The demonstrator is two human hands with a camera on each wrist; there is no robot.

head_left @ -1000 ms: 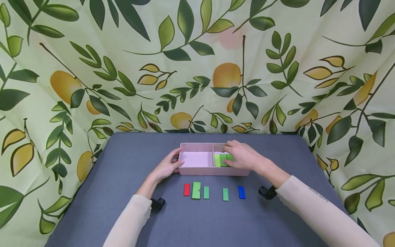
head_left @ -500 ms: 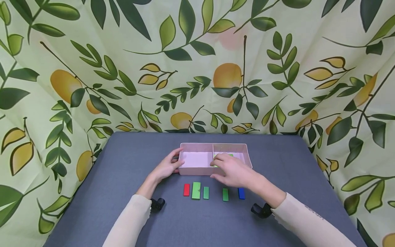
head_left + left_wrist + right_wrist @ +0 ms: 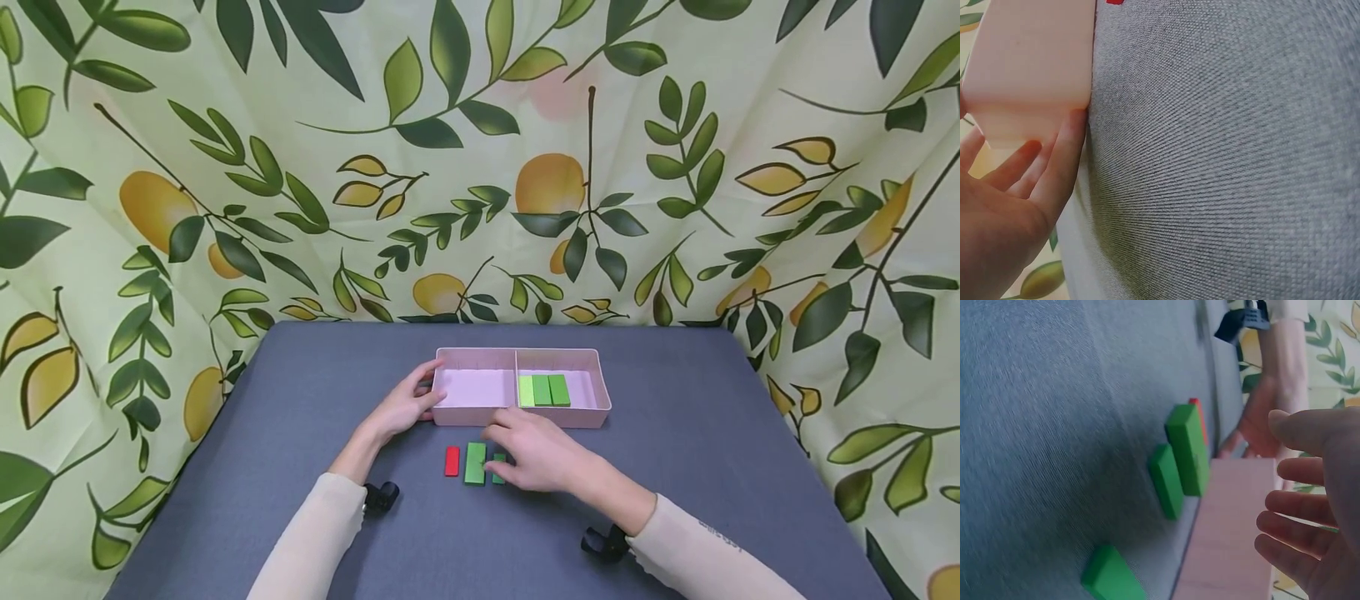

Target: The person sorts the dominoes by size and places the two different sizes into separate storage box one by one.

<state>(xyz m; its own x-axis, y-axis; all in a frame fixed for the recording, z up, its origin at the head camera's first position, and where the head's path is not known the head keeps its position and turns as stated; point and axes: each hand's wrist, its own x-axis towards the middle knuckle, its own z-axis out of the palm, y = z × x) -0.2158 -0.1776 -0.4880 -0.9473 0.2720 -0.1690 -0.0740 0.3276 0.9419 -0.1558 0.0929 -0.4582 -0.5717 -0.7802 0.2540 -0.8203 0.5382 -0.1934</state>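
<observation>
A pink two-compartment box (image 3: 480, 417) stands at the middle of the table. My left hand (image 3: 401, 407) holds its left end, with fingers against the end wall (image 3: 1035, 62) in the left wrist view. My right hand (image 3: 536, 450) hovers in front of the box, fingers loosely bent and holding nothing. Beneath its fingertips is a small green block (image 3: 498, 469), partly covered. Beside that lie a larger green block (image 3: 476, 463) and a red block (image 3: 452, 461). Another green block (image 3: 1113, 575) shows in the right wrist view; in the head view the hand hides it.
In the box's right compartment a light green block (image 3: 527, 391) and two green blocks (image 3: 551, 390) stand side by side against the divider. The table has a grey-blue cloth (image 3: 465, 550). A leaf-patterned curtain (image 3: 480, 208) hangs behind it.
My right hand has left the box's right compartment and moved left and nearer, over the row of blocks. It now covers the blue block. My left hand has stayed on the box.
</observation>
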